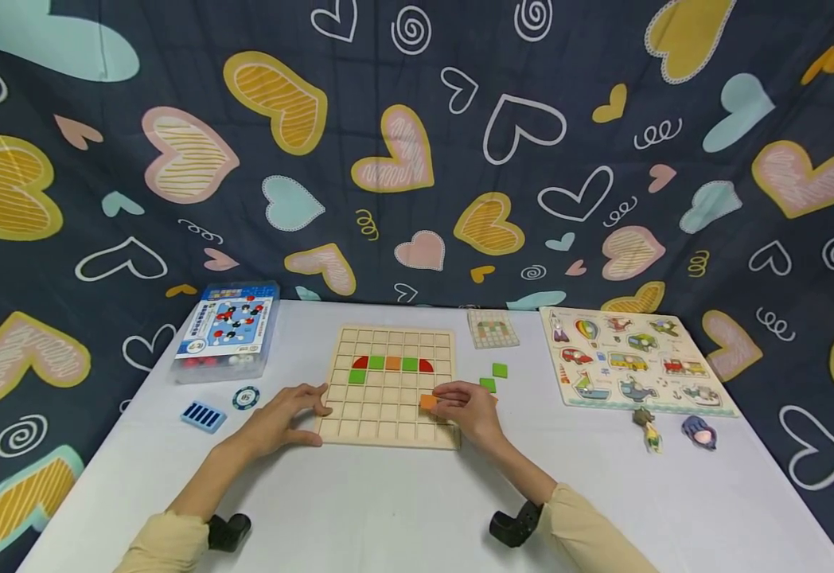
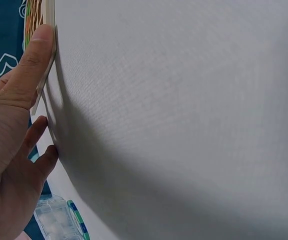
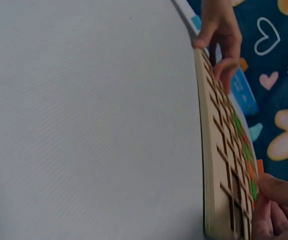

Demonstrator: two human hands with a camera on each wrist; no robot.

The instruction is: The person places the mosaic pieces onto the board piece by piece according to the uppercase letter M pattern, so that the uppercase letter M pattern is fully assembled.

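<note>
A wooden grid board point(image 1: 388, 438) lies in front of me. Across its upper part run a red rounded piece point(image 1: 361, 363), green tiles point(image 1: 376, 364), an orange tile point(image 1: 392, 364) and another red rounded piece point(image 1: 426, 365); one more green tile point(image 1: 356, 377) sits below at the left. My left hand point(image 1: 284, 415) rests against the board's left edge, its thumb point(image 2: 40, 47) by the near corner. Over the right side of the grid, my right hand point(image 1: 470, 410) pinches an orange square tile point(image 3: 260, 166) between thumb and fingers.
Loose green tiles point(image 1: 499, 370) lie right of the board, below a small pattern card point(image 1: 492, 329). Farther right are a picture puzzle point(image 1: 610, 382) and two small figures point(image 1: 649, 434). At left stand a clear boxed set point(image 1: 229, 334), a blue slotted piece point(image 1: 204, 416) and a round chip point(image 1: 246, 398).
</note>
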